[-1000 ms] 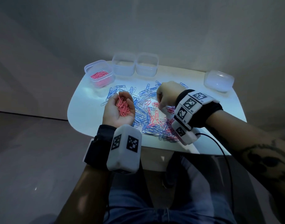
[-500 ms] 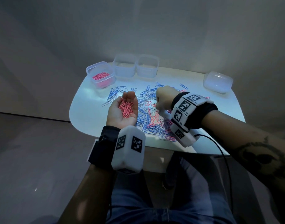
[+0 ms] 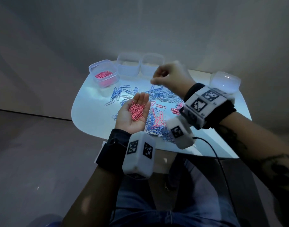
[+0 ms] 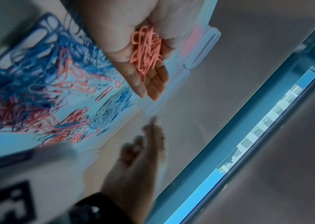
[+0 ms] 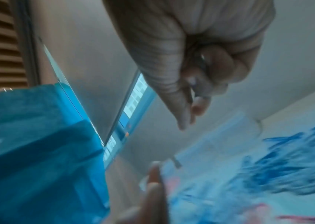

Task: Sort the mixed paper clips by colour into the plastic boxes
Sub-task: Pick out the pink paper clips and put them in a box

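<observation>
Left hand (image 3: 135,112) palm up above the near-left part of the white rounded tabletop (image 3: 91,115); grip wide, fingers straight and together, a loose heap of pink paper clips (image 3: 137,111) lying in the palm; same heap clear in the left wrist view (image 4: 147,51). Right hand (image 3: 171,76) raised over the far middle of the tabletop, fingers curled, thumb against forefinger; blurred, and what the grip pinches, if anything, cannot be told; right wrist view shows the same curled hand (image 5: 200,60). Mixed scatter of blue and pink paper clips (image 3: 157,115) spread over the centre of the tabletop, denser toward the near edge under the right wrist; mostly blue ones toward the far left. Clear square plastic box with pink clips inside (image 3: 104,76) at the far-left corner; two clear plastic boxes (image 3: 140,66) side by side along the far edge, touching; one upturned clear plastic box (image 3: 224,82) at the far-right corner, well apart from the rest.
</observation>
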